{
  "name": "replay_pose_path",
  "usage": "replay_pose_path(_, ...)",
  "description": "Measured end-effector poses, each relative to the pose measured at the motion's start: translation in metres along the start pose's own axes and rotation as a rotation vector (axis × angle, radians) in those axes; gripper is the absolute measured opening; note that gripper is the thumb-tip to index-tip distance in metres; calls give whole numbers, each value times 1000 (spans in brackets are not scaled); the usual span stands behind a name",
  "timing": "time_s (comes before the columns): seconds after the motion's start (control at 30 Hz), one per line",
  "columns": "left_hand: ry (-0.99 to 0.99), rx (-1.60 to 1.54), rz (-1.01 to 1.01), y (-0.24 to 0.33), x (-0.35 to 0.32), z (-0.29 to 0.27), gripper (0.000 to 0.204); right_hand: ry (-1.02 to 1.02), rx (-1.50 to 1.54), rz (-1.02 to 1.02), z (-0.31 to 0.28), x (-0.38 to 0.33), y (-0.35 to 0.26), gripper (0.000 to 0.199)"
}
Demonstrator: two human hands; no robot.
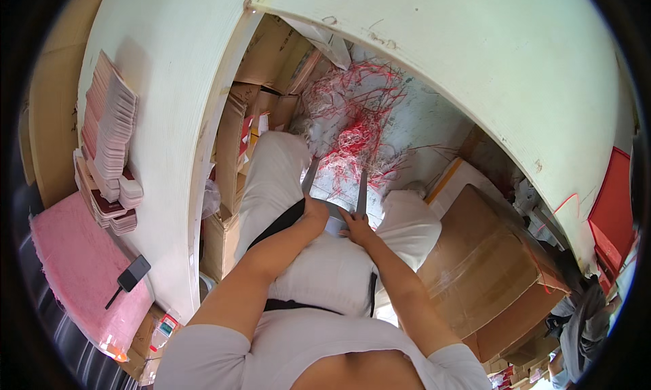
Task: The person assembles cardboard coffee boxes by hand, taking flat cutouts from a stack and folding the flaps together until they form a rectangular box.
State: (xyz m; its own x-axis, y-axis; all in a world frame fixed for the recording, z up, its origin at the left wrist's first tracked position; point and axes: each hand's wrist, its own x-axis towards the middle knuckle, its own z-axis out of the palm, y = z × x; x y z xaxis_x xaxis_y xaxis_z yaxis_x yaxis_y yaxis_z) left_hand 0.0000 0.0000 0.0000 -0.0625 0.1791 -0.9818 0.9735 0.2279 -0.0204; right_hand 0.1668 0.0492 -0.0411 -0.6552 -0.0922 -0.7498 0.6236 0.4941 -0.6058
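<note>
Between my thighs is a grey stool-like piece [362,195] with two flat legs pointing away from me over the floor. My left hand [314,215] is closed on its left side, where a leg meets the body; its fingertips are partly hidden. On the right side, my right hand [359,229] grips the edge with bent fingers near the other leg. Both forearms reach down in front of my lap. Past the legs, tangled red and white string [354,139] lies in a heap on the floor.
A white tabletop [475,44] curves around ahead and to the left. Stacked pinkish cards [112,132], a pink fluffy pad [85,261] and a small black device [133,273] lie at left. A large cardboard box [481,254] stands beside my right leg.
</note>
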Motion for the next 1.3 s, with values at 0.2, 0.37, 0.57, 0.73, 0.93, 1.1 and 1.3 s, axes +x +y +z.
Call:
replay_pose_path(0.2, 8, 143, 112, 4, 10, -1, 37, -143, -112, -90, -10, 17, 16, 85)
replay_pose_path(0.37, -1, 123, 60, 12, 17, 11, 39, -215, -10, -227, 13, 36, 43, 85)
replay_pose_path(0.57, 259, -17, 292, -21, -22, -10, 42, 280, -167, -273, -36, 25, -5, 39)
replay_pose_path(0.73, 856, -1039, 734, -69, -145, 21, 31, 675, 57, -298, -28, 27, -17, 24)
replay_pose_path(0.93, 1569, -1340, 588, -153, -313, 60, 19, 991, 200, -367, -60, 9, -26, 18)
replay_pose_path(1.1, 2407, -1266, -113, -243, -344, 143, 15, 1216, 212, -782, -165, -34, -194, 12)
replay_pose_path(1.3, 2341, -1728, -699, -358, -283, 208, 32, 924, -252, -1316, -182, -62, -428, 12)
